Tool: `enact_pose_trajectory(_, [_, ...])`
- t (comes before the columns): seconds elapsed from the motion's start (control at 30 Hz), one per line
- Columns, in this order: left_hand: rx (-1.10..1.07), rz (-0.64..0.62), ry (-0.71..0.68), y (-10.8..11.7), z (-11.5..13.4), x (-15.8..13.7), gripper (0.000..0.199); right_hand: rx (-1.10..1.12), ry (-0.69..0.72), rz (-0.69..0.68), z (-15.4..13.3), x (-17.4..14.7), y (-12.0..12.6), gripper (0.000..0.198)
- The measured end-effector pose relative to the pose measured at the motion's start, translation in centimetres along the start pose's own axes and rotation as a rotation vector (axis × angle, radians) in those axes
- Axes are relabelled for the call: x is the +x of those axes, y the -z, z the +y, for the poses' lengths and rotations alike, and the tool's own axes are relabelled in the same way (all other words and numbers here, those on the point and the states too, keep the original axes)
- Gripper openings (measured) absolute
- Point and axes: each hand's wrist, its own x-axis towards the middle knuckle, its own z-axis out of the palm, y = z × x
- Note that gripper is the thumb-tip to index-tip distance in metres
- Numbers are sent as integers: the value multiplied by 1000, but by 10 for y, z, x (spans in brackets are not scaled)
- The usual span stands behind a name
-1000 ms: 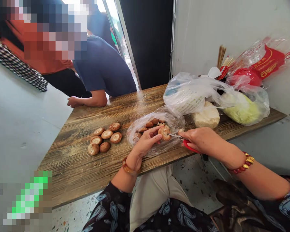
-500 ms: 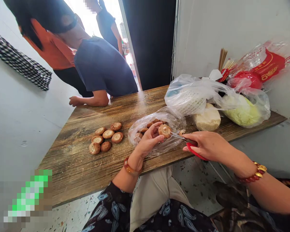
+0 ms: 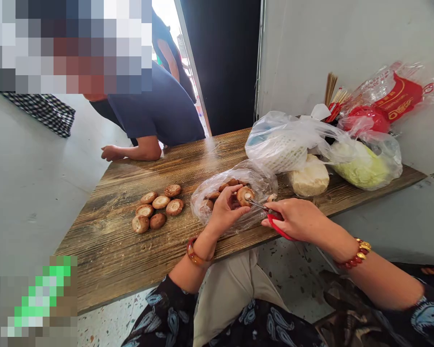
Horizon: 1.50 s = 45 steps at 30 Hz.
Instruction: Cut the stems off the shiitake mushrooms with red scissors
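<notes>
My left hand [image 3: 228, 210] is closed on a brown mushroom [image 3: 246, 196], its pale underside turned toward my right side. In my right hand [image 3: 298, 219] are red-handled scissors [image 3: 279, 226], their blades reaching the middle of that underside, at the stem. Beneath my left hand lies a clear plastic bag [image 3: 202, 193] with several brown mushrooms [image 3: 231, 184] inside. A small pale piece [image 3: 272, 197] sits by the bag's right side. To the left, several loose mushrooms [image 3: 161, 202] are grouped on the wooden table [image 3: 112, 246], some with the underside up.
Toward the right end stand a white plastic bag [image 3: 275, 140], a pale wrapped block [image 3: 309, 177], a bagged green cabbage [image 3: 365, 164], wooden skewers [image 3: 330, 89] and a red package [image 3: 401, 96]. Across the table a person in dark blue [image 3: 155, 106] leans on its far edge.
My right hand has moved left, bringing the scissors' blades further over the mushroom's underside to its stem. The mushroom is still in my left hand. The people behind have shifted slightly.
</notes>
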Motion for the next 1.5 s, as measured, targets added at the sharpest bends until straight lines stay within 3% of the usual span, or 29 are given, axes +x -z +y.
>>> enact_pose_trajectory(0.33, [68, 32, -30, 2, -4, 0, 66, -52, 4, -101, -1, 1, 9, 40])
enact_pose_trajectory(0.57, [120, 70, -39, 1, -6, 1, 65, -123, 7, -180, -3, 9, 7, 31])
enact_pose_trajectory(0.8, [-89, -22, 65, -2, 0, -1, 64, -154, -14, -99, 1, 4, 5, 28])
enact_pose_trajectory(0.93, [-285, -108, 199, 0, 10, -5, 49, -180, -8, -86, 4, 0, 12, 29])
enact_pose_trajectory(1.03, [-369, -112, 226, 2, 14, -6, 39, -214, 15, -40, 6, -2, 16, 29])
enact_pose_trajectory(1.2, [-327, -161, 185, 3, 13, -7, 61, -242, 29, 4, 10, -7, 18, 30])
enact_pose_trajectory(1.5, [-253, -67, -25, 2, 7, -4, 58, -58, 6, 13, 16, -16, 15, 38])
